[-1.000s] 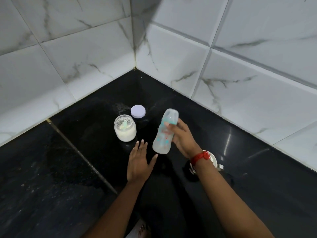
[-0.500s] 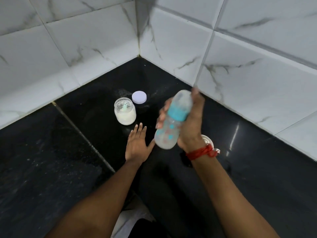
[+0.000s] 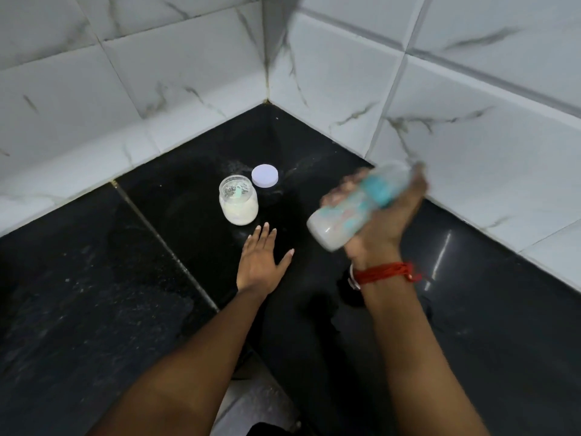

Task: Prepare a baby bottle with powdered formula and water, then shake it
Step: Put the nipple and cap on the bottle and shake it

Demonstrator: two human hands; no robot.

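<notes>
Two things stand near the counter's (image 3: 94,294) back corner: open jar (image 3: 238,200), its lid (image 3: 264,175); your left hand (image 3: 261,262) lies spread, right hand (image 3: 386,221) grips the tilted bottle (image 3: 352,209).

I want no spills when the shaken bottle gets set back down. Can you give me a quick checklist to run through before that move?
1. Hold on the baby bottle: the right hand has a full grip around it. Ok.
2. Bottle top closed: blurred by motion. Cannot tell.
3. Contents mixed: cloudy white inside, lumps not visible. Cannot tell.
4. Landing spot: the black countertop between the hands is bare. Ok.
5. Left hand: flat on the countertop, apart from the bottle. Ok.
6. Formula jar: open, its lid lies beside it, so it could spill if knocked. Not ok.
</notes>
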